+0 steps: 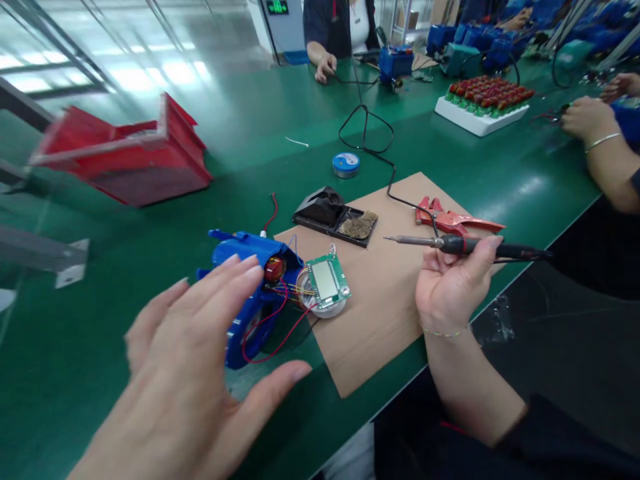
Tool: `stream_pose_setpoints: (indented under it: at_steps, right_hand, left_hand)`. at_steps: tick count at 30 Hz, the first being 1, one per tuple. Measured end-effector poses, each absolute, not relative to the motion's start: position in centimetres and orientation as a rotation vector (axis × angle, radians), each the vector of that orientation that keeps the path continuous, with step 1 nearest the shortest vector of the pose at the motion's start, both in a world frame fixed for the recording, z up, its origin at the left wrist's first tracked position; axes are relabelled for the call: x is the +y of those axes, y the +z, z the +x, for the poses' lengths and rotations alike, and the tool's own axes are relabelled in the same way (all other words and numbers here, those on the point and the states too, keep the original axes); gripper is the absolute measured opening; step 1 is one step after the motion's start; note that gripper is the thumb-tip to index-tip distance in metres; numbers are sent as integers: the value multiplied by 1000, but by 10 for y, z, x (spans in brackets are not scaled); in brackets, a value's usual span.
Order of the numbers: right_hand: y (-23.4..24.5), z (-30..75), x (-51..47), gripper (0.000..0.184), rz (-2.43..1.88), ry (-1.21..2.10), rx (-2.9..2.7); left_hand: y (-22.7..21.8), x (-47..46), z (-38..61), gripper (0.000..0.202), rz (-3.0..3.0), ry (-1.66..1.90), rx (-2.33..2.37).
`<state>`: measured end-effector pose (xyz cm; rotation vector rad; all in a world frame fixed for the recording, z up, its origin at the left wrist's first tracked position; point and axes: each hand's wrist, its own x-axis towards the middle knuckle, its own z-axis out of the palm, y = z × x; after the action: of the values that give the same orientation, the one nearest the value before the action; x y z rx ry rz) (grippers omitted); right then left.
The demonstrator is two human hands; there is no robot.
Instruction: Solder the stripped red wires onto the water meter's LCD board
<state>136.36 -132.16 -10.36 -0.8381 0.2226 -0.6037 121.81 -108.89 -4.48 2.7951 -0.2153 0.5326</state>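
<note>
My right hand (453,287) grips a soldering iron (457,245) whose metal tip points left over the brown cardboard (385,347). In front of the blue housing (253,250), my left hand (200,360) hangs with fingers and thumb apart and hides part of it. Inside the housing a red-brown cylindrical part (275,269) shows. Thin wires run from there to a green circuit board (327,280) with a grey display, lying on a round clear piece (330,310). Behind the board is a black soldering stand (323,207) with a brown cleaning pad (359,225).
Red wire strippers (457,219) lie on the cardboard's right. Farther back are a blue round tin (346,164), the looping black cord (365,140) and a white tray (483,123) of red-and-green parts. A red bin (135,160) stands left. Co-workers' hands (326,68) are across and right.
</note>
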Motion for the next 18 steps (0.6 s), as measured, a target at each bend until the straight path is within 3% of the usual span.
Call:
stream_pose_setpoints:
  at_steps: [5,9,12,17,18]
  right_hand:
    - [-104,1359,-1318,41,-790,-513,245]
    - [-102,1354,-1318,42,-782,-500,291]
    - [-100,1349,-1320,42,-793,-481,312]
    - [-99,1342,-1323,46,-860,-480,313]
    - [-98,1341,-1323,46,-874,-498,316]
  left_hand:
    - [-33,-1116,1240,67,3054,555,-342]
    - [-40,-1143,1220,48,2939,791,136]
    - [-59,-1161,1198,31,2734,720,298]
    - [-87,-1157,1181,8,2698,846,87]
    - [-93,-1151,1176,12,2679,879,6]
